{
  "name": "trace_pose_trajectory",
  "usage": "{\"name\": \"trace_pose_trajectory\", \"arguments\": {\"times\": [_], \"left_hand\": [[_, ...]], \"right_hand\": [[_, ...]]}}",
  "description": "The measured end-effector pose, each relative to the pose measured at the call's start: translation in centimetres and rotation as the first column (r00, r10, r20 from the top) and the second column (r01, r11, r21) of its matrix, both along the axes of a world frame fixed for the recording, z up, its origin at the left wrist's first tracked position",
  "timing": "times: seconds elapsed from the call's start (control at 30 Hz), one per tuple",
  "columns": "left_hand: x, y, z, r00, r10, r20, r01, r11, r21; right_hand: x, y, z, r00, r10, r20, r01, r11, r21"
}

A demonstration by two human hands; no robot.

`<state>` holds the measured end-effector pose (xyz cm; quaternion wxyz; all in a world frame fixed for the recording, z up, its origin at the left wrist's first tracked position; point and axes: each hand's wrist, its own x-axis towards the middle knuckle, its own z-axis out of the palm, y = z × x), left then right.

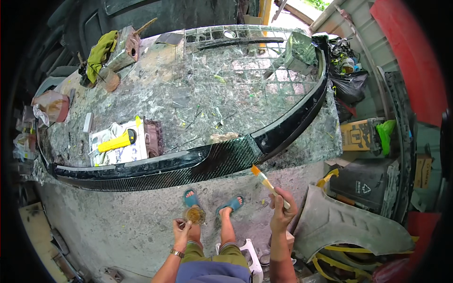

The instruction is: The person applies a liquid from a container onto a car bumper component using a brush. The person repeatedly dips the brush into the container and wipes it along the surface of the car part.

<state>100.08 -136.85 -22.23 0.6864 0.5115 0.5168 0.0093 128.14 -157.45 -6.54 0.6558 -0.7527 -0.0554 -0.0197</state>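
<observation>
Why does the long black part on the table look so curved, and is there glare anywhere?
Head view: the fisheye lens bends straight edges toward the rim, so the long black part bows, and the corners go black. Daylight is soft, with pale sheen on the clear sheet covering the table. The brush in the right hand and the cup in the left hand look fairly sharp.

Cluttered worktable (141, 94), stained concrete floor (118, 221)

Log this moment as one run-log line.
left hand: holds cup | right hand: holds brush, bristles up | carbon strip: on bench edge, untouched
</observation>
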Motion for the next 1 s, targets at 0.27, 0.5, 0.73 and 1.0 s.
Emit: {"name": "trace_pose_trajectory", "arguments": {"times": [0.27, 0.5, 0.73, 1.0], "left_hand": [[-0.6, 0.9, 0.3, 1.0, -0.008, 0.003, 0.008, 1.0, 0.02], [-0.5, 0.3, 2.1, 1.0, 0.004, 0.03, -0.005, 0.999, 0.049], [-0.2, -0.8, 7.7, 0.997, -0.069, 0.046, 0.062, 0.988, 0.143], [-0.7, -3.2, 12.3, 0.997, -0.054, 0.063, 0.05, 0.997, 0.06]], "right_hand": [[1.7, 0.8, 1.7, 0.993, -0.039, -0.116, 0.045, 0.998, 0.054], [3.5, -1.6, 6.6, 0.987, -0.137, -0.085, 0.15, 0.973, 0.174], [-0.8, -9.2, 7.0, 0.939, -0.246, -0.239, 0.298, 0.929, 0.218], [-6.4, -14.1, 4.9, 0.878, -0.203, -0.434, 0.333, 0.909, 0.249]]}}
